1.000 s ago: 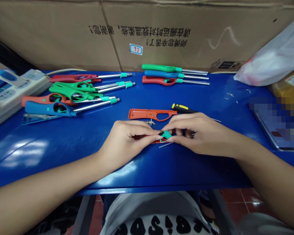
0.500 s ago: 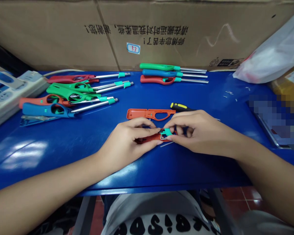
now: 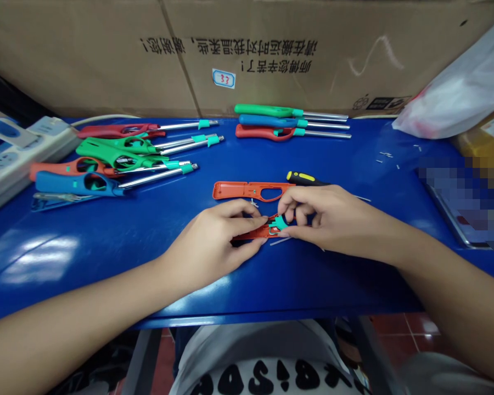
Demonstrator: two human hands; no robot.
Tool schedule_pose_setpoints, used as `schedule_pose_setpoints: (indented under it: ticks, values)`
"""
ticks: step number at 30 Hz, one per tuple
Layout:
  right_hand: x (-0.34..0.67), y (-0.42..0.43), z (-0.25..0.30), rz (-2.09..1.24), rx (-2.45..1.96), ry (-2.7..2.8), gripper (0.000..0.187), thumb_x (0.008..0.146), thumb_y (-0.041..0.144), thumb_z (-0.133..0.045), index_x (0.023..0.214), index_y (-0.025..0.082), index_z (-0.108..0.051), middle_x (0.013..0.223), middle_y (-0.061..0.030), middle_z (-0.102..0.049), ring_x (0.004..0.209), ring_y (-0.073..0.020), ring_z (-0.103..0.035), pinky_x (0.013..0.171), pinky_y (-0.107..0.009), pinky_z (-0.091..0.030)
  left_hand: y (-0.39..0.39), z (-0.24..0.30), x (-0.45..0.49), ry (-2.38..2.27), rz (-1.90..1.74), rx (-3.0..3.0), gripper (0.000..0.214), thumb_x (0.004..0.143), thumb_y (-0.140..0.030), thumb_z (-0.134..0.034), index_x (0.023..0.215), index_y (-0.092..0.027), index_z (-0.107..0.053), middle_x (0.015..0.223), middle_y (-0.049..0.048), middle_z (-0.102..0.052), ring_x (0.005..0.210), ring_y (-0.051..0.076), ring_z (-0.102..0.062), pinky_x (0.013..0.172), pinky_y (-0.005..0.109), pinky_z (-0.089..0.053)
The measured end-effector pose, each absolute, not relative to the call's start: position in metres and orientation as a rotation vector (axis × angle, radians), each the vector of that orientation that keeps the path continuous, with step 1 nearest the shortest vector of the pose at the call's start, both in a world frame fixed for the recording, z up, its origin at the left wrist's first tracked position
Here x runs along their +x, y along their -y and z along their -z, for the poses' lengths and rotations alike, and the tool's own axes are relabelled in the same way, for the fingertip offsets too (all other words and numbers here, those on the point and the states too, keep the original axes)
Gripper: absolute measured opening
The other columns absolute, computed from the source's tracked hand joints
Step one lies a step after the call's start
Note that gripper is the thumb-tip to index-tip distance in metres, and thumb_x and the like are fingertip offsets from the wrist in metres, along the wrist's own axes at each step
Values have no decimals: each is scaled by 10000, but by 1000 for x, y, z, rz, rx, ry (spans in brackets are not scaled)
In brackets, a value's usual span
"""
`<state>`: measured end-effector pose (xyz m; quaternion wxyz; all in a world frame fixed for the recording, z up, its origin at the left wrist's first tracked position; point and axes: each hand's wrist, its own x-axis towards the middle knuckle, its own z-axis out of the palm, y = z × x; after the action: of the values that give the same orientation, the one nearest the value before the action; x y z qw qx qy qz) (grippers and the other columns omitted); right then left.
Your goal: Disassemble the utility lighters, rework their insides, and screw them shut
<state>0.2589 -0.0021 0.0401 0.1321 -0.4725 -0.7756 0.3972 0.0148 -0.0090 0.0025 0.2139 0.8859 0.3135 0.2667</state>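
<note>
My left hand point(image 3: 212, 241) is closed around a red lighter body half point(image 3: 253, 233) lying on the blue table point(image 3: 156, 230). My right hand point(image 3: 329, 219) pinches a small teal trigger piece point(image 3: 279, 223) set against that body. A thin metal rod point(image 3: 280, 240) lies just below my fingers. The other orange shell half point(image 3: 251, 190) lies flat a little behind the hands. A black and yellow screwdriver point(image 3: 304, 178) rests behind my right hand.
A pile of red, green and blue long-nose lighters point(image 3: 115, 156) lies at the back left. Three more lighters point(image 3: 288, 123) lie at the back centre. A power strip point(image 3: 12, 159) is at far left, a plastic bag point(image 3: 461, 93) at back right, cardboard boxes point(image 3: 247, 49) behind.
My right fingers shifted the teal piece slightly up and left on the red body. My left thumb and fingers tightened around the body. The view drifted a little.
</note>
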Motion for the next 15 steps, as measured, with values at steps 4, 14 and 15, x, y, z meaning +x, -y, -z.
schedule_pose_setpoints:
  ticks: [4, 14, 15]
  values:
    - [266, -1, -45, -1154, -1443, 2265, 110, 925, 336, -639, 934, 227, -641, 586, 84, -585, 481, -85, -518, 497, -237, -384, 11, -3, 14, -874, -732, 2506, 211, 923, -189, -725, 1119, -131, -777, 1088, 82, -722, 935, 201, -739, 862, 331, -632]
    - [277, -2, -49, -822, -1071, 2711, 227, 969, 173, -540, 816, 201, -706, 838, -10, -734, 789, -144, -656, 730, -277, -440, 10, -4, 14, -882, -702, 2484, 236, 943, -199, -700, 1163, -144, -762, 1054, 70, -699, 903, 185, -721, 849, 323, -623]
    - [276, -1, -49, -800, -1069, 2714, 231, 974, 174, -537, 809, 199, -697, 826, -10, -727, 784, -145, -652, 730, -279, -439, 10, -4, 14, -883, -697, 2478, 240, 945, -200, -698, 1171, -148, -761, 1051, 68, -696, 897, 181, -716, 843, 320, -621]
